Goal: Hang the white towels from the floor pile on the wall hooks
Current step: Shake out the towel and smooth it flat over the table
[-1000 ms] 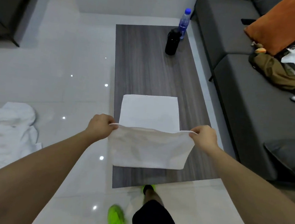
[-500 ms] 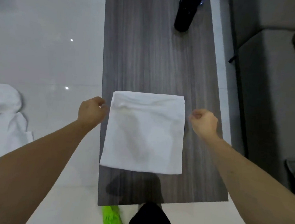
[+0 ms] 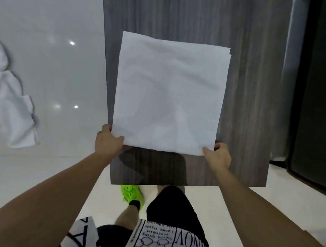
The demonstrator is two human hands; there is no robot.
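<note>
My left hand [image 3: 109,141] and right hand [image 3: 217,156] pinch a folded towel [image 3: 170,96] on the worktop [image 3: 251,110]; nothing looks hung, and the floor pile [image 3: 8,101] waits.

A: Floor [image 3: 55,17]: glossy pale tile, small ceiling-light reflections.
B: Table [image 3: 248,91]: long, grey wood grain. Dark sofa [image 3: 322,97] just beside it, right edge.

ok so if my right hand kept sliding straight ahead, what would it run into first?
Nothing beyond the folded towel that the right hand already pinches; past it only bare tabletop shows, though depth is hard to judge.
</note>
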